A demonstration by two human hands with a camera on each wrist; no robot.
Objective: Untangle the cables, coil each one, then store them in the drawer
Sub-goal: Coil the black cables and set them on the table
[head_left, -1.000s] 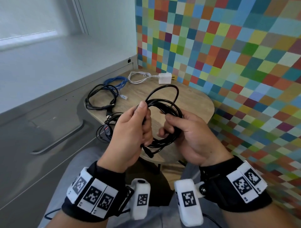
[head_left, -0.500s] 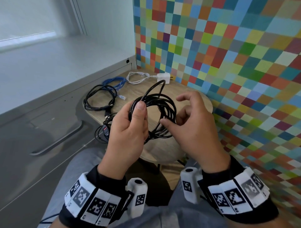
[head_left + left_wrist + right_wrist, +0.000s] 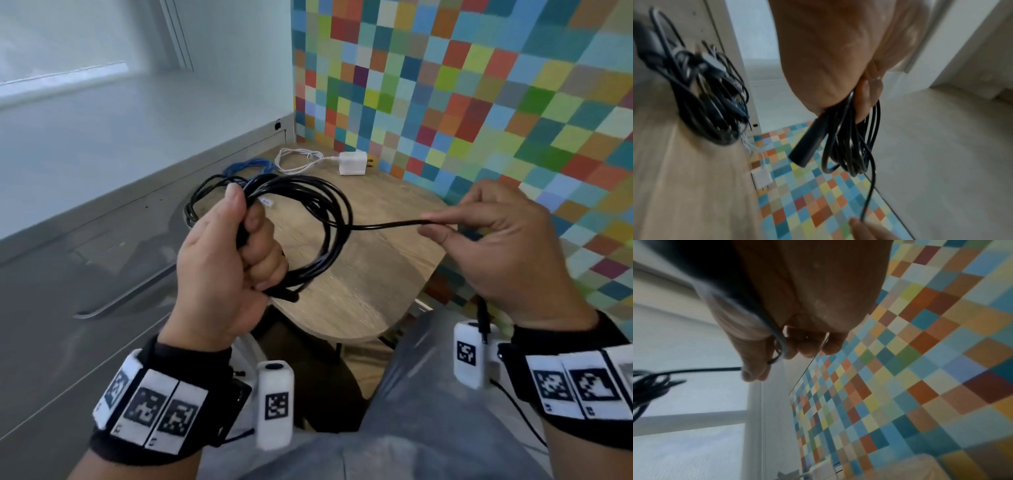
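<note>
My left hand grips a coil of thin black cable above the small round wooden table; its black plug sticks out below the fist. One strand runs taut to the right, where my right hand pinches it between thumb and forefinger. The rest of that strand passes under the right palm and hangs by the wrist. In the right wrist view the strand leads left from the fingertips to the blurred coil.
On the table lie a white charger with its cable, a blue cable and a heap of black cables. A grey drawer front with a long handle stands at left. A checkered wall closes the right side.
My right hand has let go of the coil and moved right, drawing one strand out taut. The left hand has risen a little with the coil.
</note>
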